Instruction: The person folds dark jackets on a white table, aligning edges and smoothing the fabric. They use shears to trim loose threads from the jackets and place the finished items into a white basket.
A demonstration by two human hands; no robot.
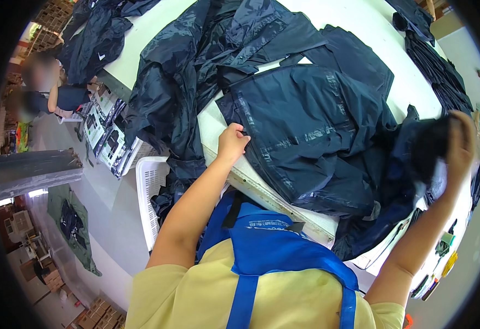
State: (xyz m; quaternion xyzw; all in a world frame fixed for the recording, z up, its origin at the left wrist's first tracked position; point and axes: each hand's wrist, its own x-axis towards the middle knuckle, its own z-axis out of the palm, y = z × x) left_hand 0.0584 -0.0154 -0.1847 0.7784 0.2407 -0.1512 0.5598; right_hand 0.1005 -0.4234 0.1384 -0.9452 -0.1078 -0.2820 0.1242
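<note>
A dark navy garment (306, 126) of thin, shiny fabric lies spread on the white table before me, with pale tape-like strips along its seams. My left hand (233, 143) pinches its left edge near the table's front, thumb and fingers pressed together. Off to the right, my right hand (462, 142) is raised and smeared by motion, its fingers closed on a bunched dark part (432, 148) of the cloth. Whether that part belongs to the same garment is hidden in the folds.
More dark garments (180, 71) are heaped at the left and far side of the white table (360, 13). A white plastic basket (146, 203) stands left of me with dark cloth inside. Printed packages (106, 129) are stacked beyond it, near another person (53, 90). Dark clothes (434, 66) line the right edge.
</note>
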